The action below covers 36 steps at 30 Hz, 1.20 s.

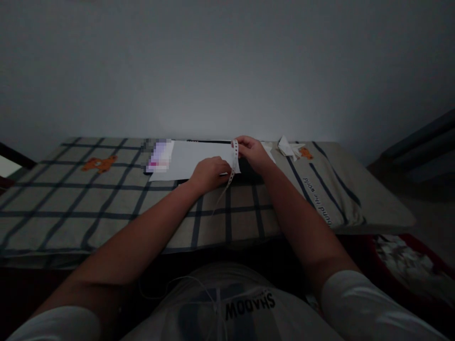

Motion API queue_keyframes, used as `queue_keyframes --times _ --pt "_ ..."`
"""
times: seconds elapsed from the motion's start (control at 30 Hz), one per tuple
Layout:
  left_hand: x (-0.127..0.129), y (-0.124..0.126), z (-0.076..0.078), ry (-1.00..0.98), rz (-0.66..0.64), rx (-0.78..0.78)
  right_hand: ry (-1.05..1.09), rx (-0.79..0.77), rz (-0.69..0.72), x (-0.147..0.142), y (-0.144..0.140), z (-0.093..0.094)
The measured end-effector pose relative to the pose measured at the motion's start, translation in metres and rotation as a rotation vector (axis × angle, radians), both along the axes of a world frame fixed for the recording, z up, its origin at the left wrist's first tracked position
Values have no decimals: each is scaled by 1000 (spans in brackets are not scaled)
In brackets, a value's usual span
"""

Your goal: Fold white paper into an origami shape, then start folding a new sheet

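Note:
A narrow white strip with a row of dark dots [235, 152] stands up in a loop, and its tail hangs over the bed's front side. My right hand [253, 152] pinches the strip near its top, thumb and fingers closed. Lower down, my left hand [211, 173] has its fingers curled together against the strip; its exact grip is partly hidden. Beneath my left hand lies a white sheet of paper [188, 158]. A flat black object [250, 174] shows under the paper's right end and below my right hand.
A plaid bed cover [117, 199] with orange bear figures spreads around the paper. Folded white paper [285, 147] lies to the right. A blurred purple-and-white item [159, 156] touches the paper's left end. A red container [401, 260] with crumpled pieces stands at lower right. A wall rises behind.

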<state>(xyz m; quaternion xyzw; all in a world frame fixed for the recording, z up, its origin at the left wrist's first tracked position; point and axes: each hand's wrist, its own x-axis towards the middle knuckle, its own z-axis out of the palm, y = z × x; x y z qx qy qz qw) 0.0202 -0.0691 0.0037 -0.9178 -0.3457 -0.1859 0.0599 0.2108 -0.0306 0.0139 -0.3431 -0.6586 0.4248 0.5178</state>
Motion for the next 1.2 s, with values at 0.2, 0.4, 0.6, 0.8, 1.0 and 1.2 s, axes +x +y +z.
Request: queue_keyframes --times 0.2,0.4,0.6,0.8,1.0,1.2 --pt "34 9 0 62 -23 84 234 -82 -142 5 7 4" --pt "64 11 0 191 50 -58 297 -129 -158 9 9 7" --pt "51 17 0 5 101 -156 399 -136 -171 10 12 6" --pt "27 14 21 -551 -155 -609 400 -98 -270 10 19 -3" --pt "27 -1 37 -601 -203 -529 255 -81 -362 9 22 -7" --pt "12 10 22 -1195 -10 -646 -43 -123 -238 -2 13 -6"
